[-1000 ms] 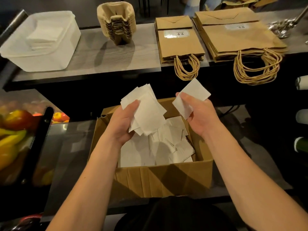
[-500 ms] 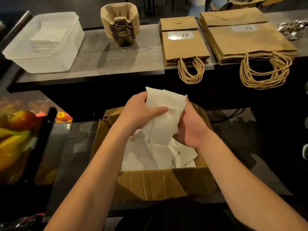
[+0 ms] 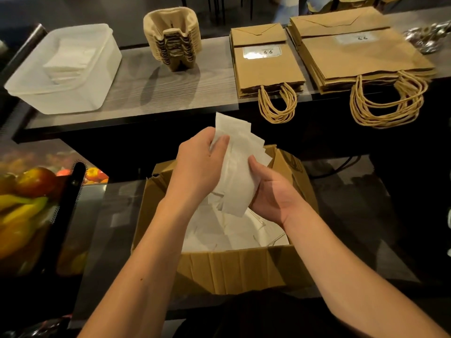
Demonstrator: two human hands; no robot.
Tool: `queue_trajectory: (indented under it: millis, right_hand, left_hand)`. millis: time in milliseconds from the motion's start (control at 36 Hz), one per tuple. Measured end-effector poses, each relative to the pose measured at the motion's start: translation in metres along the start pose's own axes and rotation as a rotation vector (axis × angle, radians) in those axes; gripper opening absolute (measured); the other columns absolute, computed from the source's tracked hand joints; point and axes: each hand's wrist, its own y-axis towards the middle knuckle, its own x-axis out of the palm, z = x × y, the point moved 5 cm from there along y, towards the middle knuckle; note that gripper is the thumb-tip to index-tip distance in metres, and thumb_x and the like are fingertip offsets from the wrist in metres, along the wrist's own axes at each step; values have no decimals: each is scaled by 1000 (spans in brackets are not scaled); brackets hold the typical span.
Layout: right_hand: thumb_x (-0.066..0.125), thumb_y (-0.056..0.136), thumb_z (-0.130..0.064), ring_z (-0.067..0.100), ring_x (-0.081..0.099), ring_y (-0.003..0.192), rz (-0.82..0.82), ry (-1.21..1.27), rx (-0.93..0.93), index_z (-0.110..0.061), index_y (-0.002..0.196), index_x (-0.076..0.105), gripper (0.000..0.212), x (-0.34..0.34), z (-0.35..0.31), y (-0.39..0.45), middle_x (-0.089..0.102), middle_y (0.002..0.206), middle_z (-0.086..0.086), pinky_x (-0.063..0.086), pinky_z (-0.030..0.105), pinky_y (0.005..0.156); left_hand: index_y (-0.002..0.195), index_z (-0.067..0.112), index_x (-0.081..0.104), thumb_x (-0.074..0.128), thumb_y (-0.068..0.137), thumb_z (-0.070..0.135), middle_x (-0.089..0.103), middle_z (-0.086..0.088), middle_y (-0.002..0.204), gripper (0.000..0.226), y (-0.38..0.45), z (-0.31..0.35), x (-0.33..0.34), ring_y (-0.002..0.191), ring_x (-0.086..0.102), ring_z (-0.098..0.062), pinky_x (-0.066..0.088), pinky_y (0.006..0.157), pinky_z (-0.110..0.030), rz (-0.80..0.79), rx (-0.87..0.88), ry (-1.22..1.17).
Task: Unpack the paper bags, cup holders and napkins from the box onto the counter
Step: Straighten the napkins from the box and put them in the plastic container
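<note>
- Grey wood-grain surface point(image 3: 136, 89) runs across the top of the view, with a darker lower ledge under it where the cardboard box point(image 3: 234, 269) sits open.
- At the far left, low down, blurred fruit point(image 3: 26, 191) in yellow and red shows behind a dark perforated strip.
- On the left end of the surface stands a translucent plastic tub point(image 3: 61, 69) with a stack of white napkins inside it.
- Just right of the tub, apart from it, stands a nested stack of pulp cup holders point(image 3: 174, 42).
- Below, over the box, the left hand point(image 3: 202, 167) is closed around a bundle of white napkins point(image 3: 240, 172), thumb on the near face and fingers wrapped behind the upper part.
- The right hand point(image 3: 273, 191) grips the same bundle from the right side and below, palm turned up, thumb pressed against the paper's edge.
- The bundle is uneven, its sheets fanned and offset, held above the box opening.
- More loose napkins lie in the bottom of the box.
- Further right on the surface lies a flat pile of small paper bags point(image 3: 266, 67), their twisted handles hanging over the front edge.
- Beside it, nearly touching, lies a larger pile of paper bags point(image 3: 361, 54), handles likewise drooping over the edge.
</note>
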Motion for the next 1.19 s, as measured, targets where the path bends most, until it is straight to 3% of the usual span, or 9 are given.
queue_trajectory:
  millis: [83,278,472,667,806,861,972,1056,1194]
  right_hand:
    - [55,99,-32,27,68,118,3,54,3,-15,136,62,42,-1,-1,0,70,130,8,56,45,99]
    - [53,103,-31,28,68,118,31,92,-18,-14,127,68,32,-1,-3,-2,72,127,10,51,50,104]
    - [67,92,-17,32,68,119,25,-86,-24,-10,142,57,52,-6,1,-1,67,133,15,59,47,90]
    - [67,95,-22,28,71,111,185,-48,-31,-10,138,62,46,-24,0,2,69,130,17,61,44,86]
    - [69,93,-19,27,76,91,239,28,-7,-9,123,71,31,-17,-1,1,77,108,14,64,43,74]
    - [68,94,-19,31,75,99,243,18,17,-9,128,68,36,-11,0,2,76,113,14,64,46,80]
    - [57,100,-35,34,69,116,120,53,-15,-11,131,66,40,7,-2,2,71,126,16,55,52,99]
    - [43,96,-66,37,60,129,10,62,-53,-17,142,57,68,14,-5,-3,64,138,16,41,58,114]
    - [54,103,-32,31,66,122,92,-40,-103,-11,141,56,44,8,-5,-4,69,132,14,53,52,103]
  left_hand:
    - [97,17,64,49,105,38,67,0,86,27,1,0,-15,74,63,-16,51,60,-30,56,-5,-47]
    - [107,36,62,68,95,36,67,19,97,14,6,-7,-21,87,65,5,53,70,-19,-41,-45,-112]
    - [111,31,63,73,90,35,64,17,97,24,7,-9,-11,89,63,-1,55,74,-24,-105,-16,12]
    - [113,37,62,74,90,34,69,17,102,26,8,-20,-55,89,68,0,58,72,-27,92,-122,-242]
    - [116,27,66,71,91,27,77,5,105,25,5,-17,-50,92,75,-14,61,71,-35,-53,-219,-555]
    - [115,24,67,70,92,25,78,2,102,23,2,-11,-38,88,76,-16,60,65,-30,-123,-226,-609]
    - [111,33,65,74,90,32,74,9,102,23,4,-13,-11,86,72,-6,60,68,-25,-135,-185,-335]
    - [107,37,59,73,90,37,66,16,98,22,6,-15,0,86,66,-3,54,67,-21,-110,-143,-157]
    - [102,37,56,72,91,39,63,17,93,20,7,-17,3,84,62,-1,50,65,-20,-91,-106,-67]
